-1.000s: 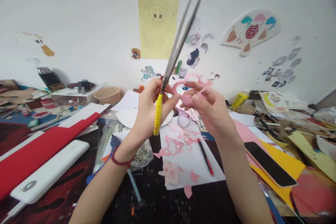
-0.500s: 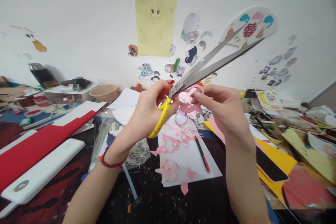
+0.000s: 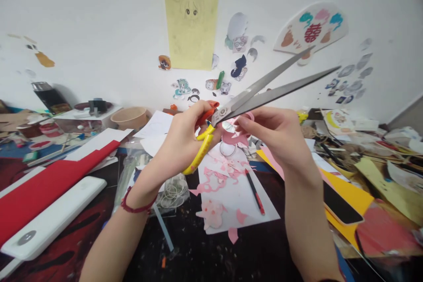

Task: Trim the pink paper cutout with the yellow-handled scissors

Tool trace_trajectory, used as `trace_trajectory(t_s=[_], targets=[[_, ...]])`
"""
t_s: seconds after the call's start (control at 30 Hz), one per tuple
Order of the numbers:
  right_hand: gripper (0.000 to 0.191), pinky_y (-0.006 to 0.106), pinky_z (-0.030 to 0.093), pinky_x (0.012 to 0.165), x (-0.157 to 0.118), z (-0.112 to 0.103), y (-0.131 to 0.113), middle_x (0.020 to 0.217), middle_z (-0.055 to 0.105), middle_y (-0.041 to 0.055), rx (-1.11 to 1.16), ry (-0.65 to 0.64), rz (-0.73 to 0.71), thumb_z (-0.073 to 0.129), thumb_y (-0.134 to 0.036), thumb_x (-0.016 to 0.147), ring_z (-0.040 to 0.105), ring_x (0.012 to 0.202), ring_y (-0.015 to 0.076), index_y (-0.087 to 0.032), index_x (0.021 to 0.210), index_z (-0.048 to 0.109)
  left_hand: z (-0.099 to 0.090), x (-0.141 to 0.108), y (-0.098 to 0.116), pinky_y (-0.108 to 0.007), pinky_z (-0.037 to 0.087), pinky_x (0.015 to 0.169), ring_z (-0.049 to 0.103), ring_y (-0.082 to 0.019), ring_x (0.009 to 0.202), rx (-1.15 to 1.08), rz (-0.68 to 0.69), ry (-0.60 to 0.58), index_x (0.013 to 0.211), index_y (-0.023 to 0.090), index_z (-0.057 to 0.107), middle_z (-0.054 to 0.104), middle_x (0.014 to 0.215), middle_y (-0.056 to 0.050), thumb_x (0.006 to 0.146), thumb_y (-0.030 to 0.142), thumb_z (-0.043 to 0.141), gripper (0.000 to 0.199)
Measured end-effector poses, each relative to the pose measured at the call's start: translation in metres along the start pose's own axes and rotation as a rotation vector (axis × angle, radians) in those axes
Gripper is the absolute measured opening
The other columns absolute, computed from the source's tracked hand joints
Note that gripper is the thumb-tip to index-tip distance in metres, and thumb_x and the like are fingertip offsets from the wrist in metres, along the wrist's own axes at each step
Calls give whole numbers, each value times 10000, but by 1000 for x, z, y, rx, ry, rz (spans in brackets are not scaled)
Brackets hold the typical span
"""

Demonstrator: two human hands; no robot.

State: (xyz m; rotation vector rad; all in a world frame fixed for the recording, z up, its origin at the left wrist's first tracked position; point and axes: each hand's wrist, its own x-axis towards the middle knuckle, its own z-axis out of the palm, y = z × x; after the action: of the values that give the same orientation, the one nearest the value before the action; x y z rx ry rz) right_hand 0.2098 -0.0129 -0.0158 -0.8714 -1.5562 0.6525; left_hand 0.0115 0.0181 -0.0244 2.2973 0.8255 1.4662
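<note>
My left hand point(image 3: 180, 134) is closed around a pair of scissors point(image 3: 251, 99) with yellow and red handles. The long metal blades stand apart and point up to the right, toward the wall. In my right hand point(image 3: 277, 134), thumb and fingers pinch a curled piece of pink paper point(image 3: 236, 134) just below the blades. Part of that paper hides behind my fingers, and I cannot tell whether my left fingertips also touch it. Below, a white sheet point(image 3: 244, 200) bears pink paper scraps point(image 3: 216, 180), a pink cutout point(image 3: 211, 213) and a black-and-red pen point(image 3: 254, 191).
At left lie a white elongated device point(image 3: 54, 218) and a red strip point(image 3: 59, 180). A clear bag with coiled cord point(image 3: 173, 191) sits near my left wrist. Under my right forearm's side, a phone point(image 3: 342, 205) rests on yellow paper point(image 3: 363, 202). Clutter lines the wall, with a clay bowl point(image 3: 128, 118).
The scissor blades have swung downward and spread a little wider. My right hand has shifted slightly left with the pink paper. The whole view has moved a little.
</note>
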Motion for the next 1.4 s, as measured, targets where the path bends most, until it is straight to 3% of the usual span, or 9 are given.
trace_trajectory(t_s=[0.13,0.3,0.4,0.53,0.8,0.97,1.17,1.4], targets=[[169,285,483,581,0,-3,-3,693,661,14,-72,-72,14,771,-360,800,594,662,140,-219,715,733,-4,0,-3,-272,373,587,430,-113,615,2,-13,22,872,214,555,499,713,45,808,247,684,148],[138,302,549,636,2,-2,-1,768,720,23,-17,28,-4,756,-376,816,650,673,146,-238,817,764,-7,1,0,-269,354,575,414,-114,611,34,57,-35,801,221,513,493,679,49,785,187,676,167],[104,304,543,649,2,-1,1,748,726,24,-21,0,1,772,-337,806,653,683,149,-234,788,772,-6,1,3,-275,340,567,403,-116,604,29,59,-64,793,225,506,485,668,50,769,160,675,183],[103,284,478,579,1,-3,-1,683,692,17,-67,-13,30,784,-325,795,608,642,132,-225,771,772,-7,1,1,-284,351,579,435,-123,625,8,16,-12,803,219,522,506,701,38,808,235,692,171],[89,271,531,621,1,-14,-1,784,722,20,-87,-215,84,790,-306,789,647,685,131,-226,828,784,-12,1,-3,-306,414,620,502,-135,656,-17,-19,-3,833,211,536,634,813,-9,818,298,731,215],[94,257,545,616,0,-9,-1,780,729,7,-64,-104,6,791,-311,792,659,665,118,-241,855,784,-9,0,-2,-298,427,617,496,-123,645,-25,-4,18,839,207,547,622,812,-2,810,322,754,239],[234,263,543,640,3,7,8,909,759,39,-9,-85,0,817,-268,759,677,775,144,-227,986,781,-5,-1,-2,-287,442,602,487,-114,623,-62,-28,71,886,219,562,601,797,17,780,327,796,279],[80,226,533,557,6,12,12,728,720,-3,88,7,-108,800,-261,780,661,642,104,-210,837,779,-5,-1,2,-299,431,609,520,-129,659,-97,-32,89,900,218,549,621,849,-8,805,373,770,286]])
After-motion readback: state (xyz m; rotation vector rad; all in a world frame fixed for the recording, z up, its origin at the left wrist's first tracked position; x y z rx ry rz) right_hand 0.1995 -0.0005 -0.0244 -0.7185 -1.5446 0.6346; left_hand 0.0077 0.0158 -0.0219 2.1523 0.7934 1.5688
